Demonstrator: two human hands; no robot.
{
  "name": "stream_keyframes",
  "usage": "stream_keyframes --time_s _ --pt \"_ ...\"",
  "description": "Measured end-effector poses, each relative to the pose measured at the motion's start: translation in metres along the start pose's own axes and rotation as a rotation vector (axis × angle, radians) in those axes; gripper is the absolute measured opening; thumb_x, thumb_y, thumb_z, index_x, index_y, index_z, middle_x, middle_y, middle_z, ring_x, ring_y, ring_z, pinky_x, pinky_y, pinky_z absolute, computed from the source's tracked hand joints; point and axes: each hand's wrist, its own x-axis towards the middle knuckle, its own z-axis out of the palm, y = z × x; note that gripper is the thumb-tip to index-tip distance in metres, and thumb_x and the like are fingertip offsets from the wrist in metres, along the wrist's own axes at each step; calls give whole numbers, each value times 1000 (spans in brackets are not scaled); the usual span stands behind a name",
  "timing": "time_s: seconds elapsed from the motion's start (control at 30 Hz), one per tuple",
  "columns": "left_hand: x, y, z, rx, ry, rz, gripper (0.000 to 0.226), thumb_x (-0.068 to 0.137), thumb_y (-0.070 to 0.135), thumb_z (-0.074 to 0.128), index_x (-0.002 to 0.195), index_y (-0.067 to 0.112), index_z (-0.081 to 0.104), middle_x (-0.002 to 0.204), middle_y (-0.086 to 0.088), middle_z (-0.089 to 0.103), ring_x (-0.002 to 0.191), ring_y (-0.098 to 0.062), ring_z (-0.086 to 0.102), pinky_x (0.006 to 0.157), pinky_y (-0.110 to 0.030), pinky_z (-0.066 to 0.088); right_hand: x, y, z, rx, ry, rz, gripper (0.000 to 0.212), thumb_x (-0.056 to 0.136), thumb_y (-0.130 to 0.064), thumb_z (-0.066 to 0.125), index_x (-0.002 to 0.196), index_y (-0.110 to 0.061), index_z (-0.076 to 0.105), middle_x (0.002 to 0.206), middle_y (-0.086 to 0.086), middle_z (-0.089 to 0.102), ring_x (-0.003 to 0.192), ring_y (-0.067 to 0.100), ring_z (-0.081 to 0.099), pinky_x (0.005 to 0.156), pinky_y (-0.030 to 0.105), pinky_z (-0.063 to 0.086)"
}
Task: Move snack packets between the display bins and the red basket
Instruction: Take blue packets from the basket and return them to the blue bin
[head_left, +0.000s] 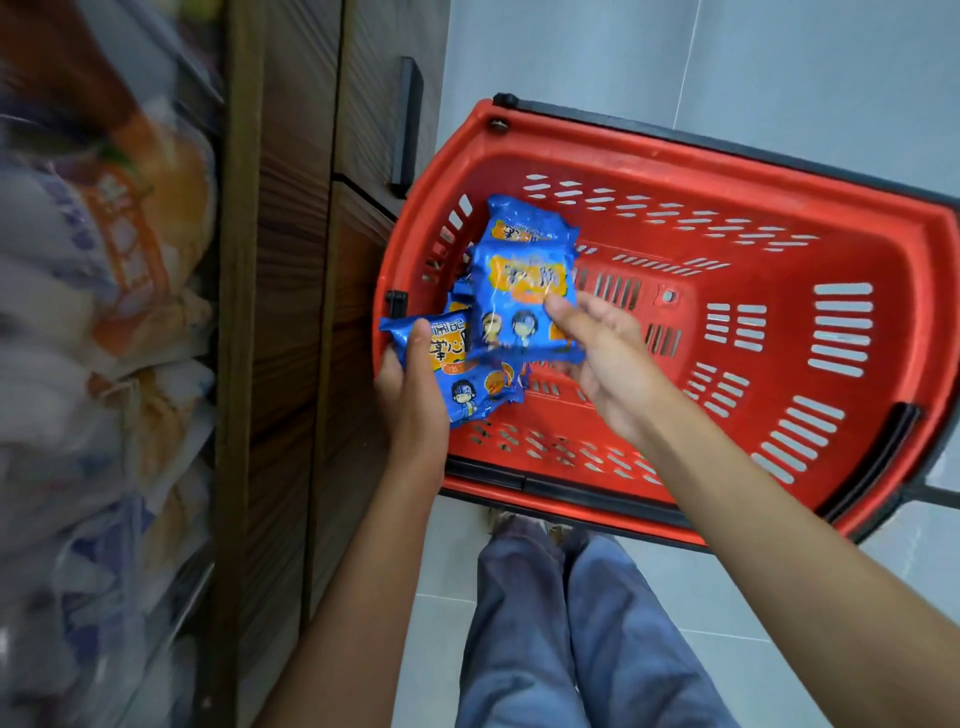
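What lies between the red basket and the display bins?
A wooden cabinet with a black handle, seen in the head view, separates the red basket from the display bins.

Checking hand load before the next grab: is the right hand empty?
No, the right hand pinches a blue snack packet over the red basket.

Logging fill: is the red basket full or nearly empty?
Nearly empty: the red basket shows bare floor; blue packets only at one end.

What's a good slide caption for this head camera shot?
Left hand grips the lower blue packet and right hand the upper blue packet over the red basket, beside blurred display bins.
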Motion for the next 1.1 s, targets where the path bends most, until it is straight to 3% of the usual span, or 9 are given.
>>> stream_keyframes --time_s 0.07,0.13,0.2,0.4,0.53,0.67,0.77,0.97,1.1 --pt "-1 1 0 -12 -49 -56 43 96 37 48 126 8 57 119 -13 65 109 -28 63 96 -44 50 -13 7 5 -31 -58 -21 13 88 -15 60 101 -15 63 95 0 71 84 10 64 71 23 49" --pt "-2 2 2 -12 -119 -91 42 93 38 51 125 11 58 114 -12 68 100 -25 68 86 -38 56 -21 12 11 -85 -66 -68 13 88 -11 60 100 -14 66 85 -5 73 69 0 65 59 12 47" --pt "-4 0 2 -16 -156 -85 39 88 33 60 122 13 60 108 -11 71 89 -20 71 72 -29 58 -26 17 16 -104 -70 -81 17 88 -13 61 103 -11 67 94 2 72 74 3 67 64 14 50" --pt "-8 -11 8 -97 -208 -85 44 81 15 69 123 6 58 114 -14 68 101 -28 67 85 -37 56 -5 3 20 38 22 48 18 92 -30 53 88 -19 66 70 -12 70 56 0 64 47 9 43" --pt "-6 -18 10 -80 -60 -44 43 78 13 74 119 11 61 110 -7 70 96 -20 70 79 -30 58 50 -7 19 -133 274 30 25 85 -37 63 93 -15 54 86 -2 58 68 10 50 63 23 40" --pt "-3 -27 9 7 36 4 52 73 18 80 120 12 60 113 -5 69 100 -21 68 91 -43 54 90 -4 24 -399 339 45 71 71 -46 76 119 -6 42 126 12 51 113 26 52 93 40 47" --pt "-1 -33 8 47 55 33 56 71 19 82 121 10 59 115 -7 68 105 -23 66 95 -45 50 100 -3 30 -414 330 74 91 61 -43 83 128 -2 38 124 17 55 111 33 57 91 47 50" --pt "1 -40 7 86 75 44 63 68 24 84 125 12 57 116 -5 68 104 -21 66 92 -44 52 108 2 40 -286 307 56 46 65 -30 83 89 -10 49 108 18 65 91 32 64 82 48 54" --pt "-1 -36 7 86 72 46 65 65 28 84 123 13 58 115 -4 68 102 -21 67 92 -44 52 92 -1 31 -167 260 -1 20 80 -18 72 88 -12 54 94 8 65 83 25 63 83 46 53"
